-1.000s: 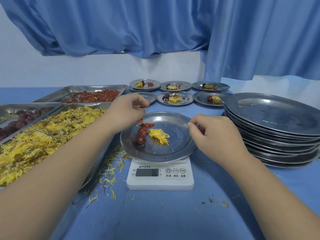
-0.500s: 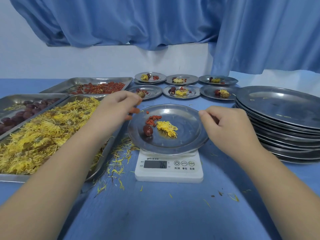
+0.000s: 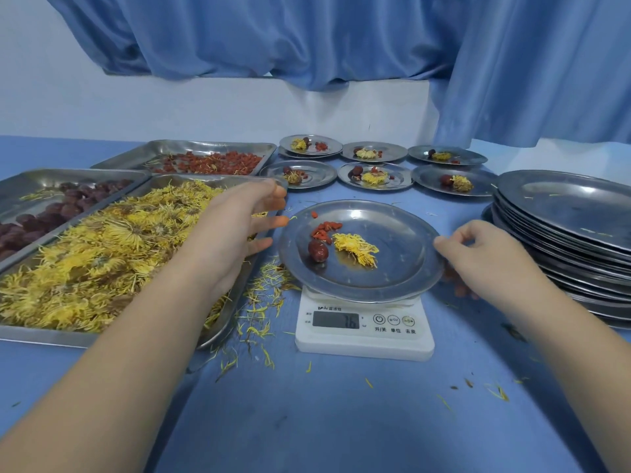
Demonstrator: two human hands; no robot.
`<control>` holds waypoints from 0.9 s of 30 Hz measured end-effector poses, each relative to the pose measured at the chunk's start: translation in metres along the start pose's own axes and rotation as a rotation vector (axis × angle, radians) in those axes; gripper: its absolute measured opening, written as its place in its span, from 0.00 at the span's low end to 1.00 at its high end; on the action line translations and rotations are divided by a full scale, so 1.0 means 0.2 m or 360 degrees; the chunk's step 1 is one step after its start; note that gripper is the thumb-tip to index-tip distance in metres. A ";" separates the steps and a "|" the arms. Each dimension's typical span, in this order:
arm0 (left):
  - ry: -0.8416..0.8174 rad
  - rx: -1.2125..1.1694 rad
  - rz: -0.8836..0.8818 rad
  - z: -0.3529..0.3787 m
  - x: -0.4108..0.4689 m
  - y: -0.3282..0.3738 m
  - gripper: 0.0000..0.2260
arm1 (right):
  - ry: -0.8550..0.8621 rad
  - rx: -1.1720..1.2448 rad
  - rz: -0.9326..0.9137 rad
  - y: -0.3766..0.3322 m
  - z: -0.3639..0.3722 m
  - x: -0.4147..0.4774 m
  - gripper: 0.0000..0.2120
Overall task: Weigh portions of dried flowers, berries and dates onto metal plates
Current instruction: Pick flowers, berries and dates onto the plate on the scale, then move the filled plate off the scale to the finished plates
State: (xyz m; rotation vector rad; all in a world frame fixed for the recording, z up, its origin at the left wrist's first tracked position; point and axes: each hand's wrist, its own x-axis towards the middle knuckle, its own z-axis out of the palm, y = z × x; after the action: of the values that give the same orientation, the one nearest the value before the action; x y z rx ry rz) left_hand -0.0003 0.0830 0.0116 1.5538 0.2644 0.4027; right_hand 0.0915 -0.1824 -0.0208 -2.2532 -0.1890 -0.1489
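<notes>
A round metal plate (image 3: 392, 264) sits on a white digital scale (image 3: 363, 331) at the centre. On it lie a dark red date (image 3: 318, 250), a few red berries (image 3: 324, 229) and a clump of yellow dried flowers (image 3: 356, 249). My left hand (image 3: 235, 227) hovers just left of the plate with its fingers spread and straight, holding nothing. My right hand (image 3: 478, 254) pinches the plate's right rim, thumb on top and fingers beneath.
Three metal trays stand at the left: yellow flowers (image 3: 85, 264), dates (image 3: 44, 213), red berries (image 3: 208, 162). Several filled plates (image 3: 375, 175) lie behind the scale. A tall stack of bare plates (image 3: 566, 227) stands at the right. Loose petals (image 3: 259, 308) litter the blue cloth.
My left hand has drawn back to the left of the plate and opened its fingers. The right hand has taken hold of the plate's right rim.
</notes>
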 end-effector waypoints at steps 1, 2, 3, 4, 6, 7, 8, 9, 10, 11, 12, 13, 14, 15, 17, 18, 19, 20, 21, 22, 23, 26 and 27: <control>-0.0016 -0.0028 -0.0007 0.00 0.00 0.00 0.08 | -0.0048 0.0111 0.0048 0.00 0.00 0.00 0.09; -0.0032 -0.0052 -0.0011 0.00 0.00 0.00 0.08 | -0.0091 0.0200 0.0083 0.00 0.00 0.00 0.08; -0.0047 -0.0067 -0.0014 0.00 0.00 0.00 0.08 | -0.0131 0.0282 0.0108 -0.01 0.00 0.00 0.06; -0.0056 -0.0074 -0.0014 0.00 0.00 0.00 0.08 | -0.0167 0.0373 0.0129 -0.01 -0.01 0.00 0.05; -0.0071 -0.0088 -0.0006 0.01 -0.01 0.00 0.08 | -0.0234 0.0584 0.0165 -0.02 -0.02 -0.01 0.06; -0.0077 -0.0100 0.0001 0.01 -0.01 0.00 0.08 | -0.0256 0.0693 0.0174 -0.03 -0.02 -0.01 0.08; -0.0079 -0.0116 0.0007 0.01 -0.02 0.00 0.09 | -0.0262 0.0800 0.0178 -0.03 -0.02 -0.01 0.09; -0.0078 -0.0137 0.0014 0.01 -0.02 0.01 0.09 | -0.0252 0.0896 0.0174 -0.03 -0.01 -0.02 0.10; -0.0079 -0.0162 0.0022 0.01 -0.02 0.01 0.10 | -0.0228 0.0981 0.0167 -0.03 -0.01 -0.02 0.10; -0.0084 -0.0194 0.0033 0.01 -0.02 0.01 0.11 | -0.0191 0.1058 0.0157 -0.03 0.00 -0.02 0.11; -0.0088 -0.0228 0.0047 0.00 -0.02 0.01 0.11 | -0.0152 0.1128 0.0147 -0.03 0.01 -0.03 0.12; -0.0087 -0.0263 0.0062 0.00 -0.02 0.01 0.11 | -0.0122 0.1192 0.0139 -0.04 0.02 -0.03 0.12; -0.0080 -0.0300 0.0077 0.00 -0.02 0.01 0.11 | -0.0107 0.1252 0.0138 -0.04 0.03 -0.03 0.13; -0.0064 -0.0348 0.0092 0.00 -0.01 0.01 0.11 | -0.0102 0.1308 0.0143 -0.05 0.04 -0.03 0.13; 0.0006 -0.0465 0.0137 -0.01 -0.01 0.00 0.10 | -0.0099 0.1397 0.0153 -0.08 0.05 -0.01 0.13; 0.0059 -0.0522 0.0159 -0.01 0.00 0.00 0.09 | -0.0101 0.1424 0.0154 -0.10 0.05 0.01 0.13; 0.0114 -0.0589 0.0171 -0.02 0.00 0.00 0.10 | -0.0100 0.1437 0.0157 -0.13 0.05 0.03 0.13; 0.0165 -0.0672 0.0166 -0.03 0.01 0.00 0.10 | -0.0097 0.1443 0.0164 -0.16 0.06 0.07 0.13; 0.0206 -0.0770 0.0139 -0.04 0.01 0.00 0.10 | -0.0093 0.1449 0.0172 -0.19 0.07 0.11 0.13; 0.0233 -0.0876 0.0097 -0.05 0.02 0.01 0.10 | -0.0089 0.1462 0.0175 -0.23 0.08 0.15 0.14; 0.0252 -0.0983 0.0049 -0.07 0.03 0.01 0.11 | -0.0081 0.1469 0.0185 -0.27 0.10 0.20 0.15; 0.0262 -0.1247 -0.0098 -0.10 0.04 0.01 0.13 | 0.0003 0.1477 0.0228 -0.37 0.20 0.39 0.17; 0.0257 -0.1312 -0.0136 -0.11 0.05 0.01 0.15 | 0.0037 0.1458 0.0250 -0.41 0.24 0.46 0.17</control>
State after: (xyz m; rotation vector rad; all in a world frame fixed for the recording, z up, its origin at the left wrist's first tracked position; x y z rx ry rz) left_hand -0.0008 0.1067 0.0140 0.7012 0.2446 0.4902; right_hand 0.1677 -0.0857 0.0268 -1.3444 -0.0448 0.0046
